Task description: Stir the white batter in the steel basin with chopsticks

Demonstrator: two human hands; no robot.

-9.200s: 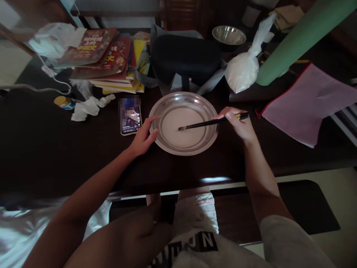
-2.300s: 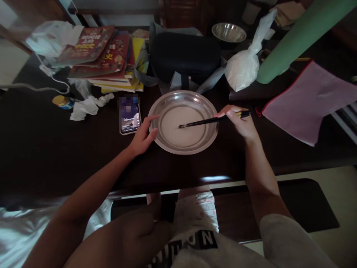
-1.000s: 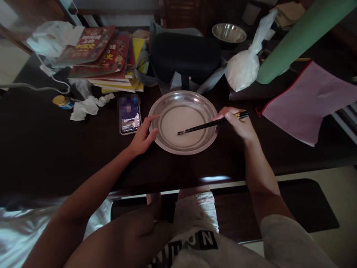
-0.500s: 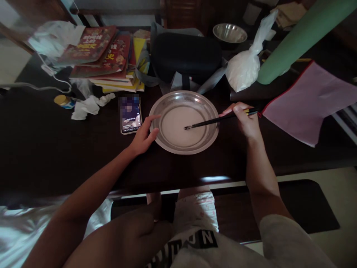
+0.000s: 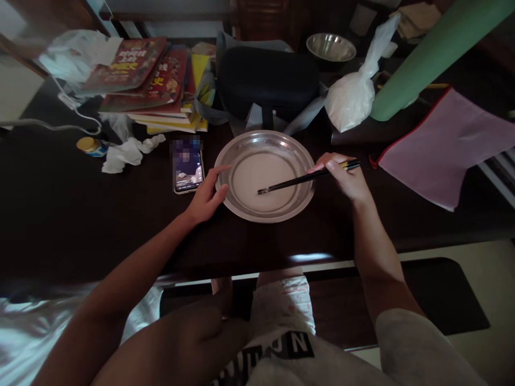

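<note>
A round, shallow metal basin (image 5: 267, 219) sits on the dark table in front of me, with a smooth whitish content (image 5: 257, 174) over its bottom. I cannot tell whether that content is liquid or powder. My left hand (image 5: 209, 198) holds the basin by its left rim, thumb and fingers reaching over the edge. In my right hand (image 5: 346, 174) is a pair of black chopsticks (image 5: 295, 181) with gold bands near the top. Their tips, whitened by residue, are at the content near the basin's middle. The chopsticks lie close together and slant down to the left.
A lit phone (image 5: 188, 166) lies left of the basin, near crumpled tissue (image 5: 124, 154) and a small jar (image 5: 92, 146). Behind are stacked books (image 5: 137, 75), a black case (image 5: 267, 75), a knotted white bag (image 5: 350, 102), a small metal bowl (image 5: 330, 48) and a green cylinder (image 5: 438, 59).
My right hand has shifted slightly left, carrying the chopstick tips left and a little nearer to me within the basin. My left hand and the basin stay put.
</note>
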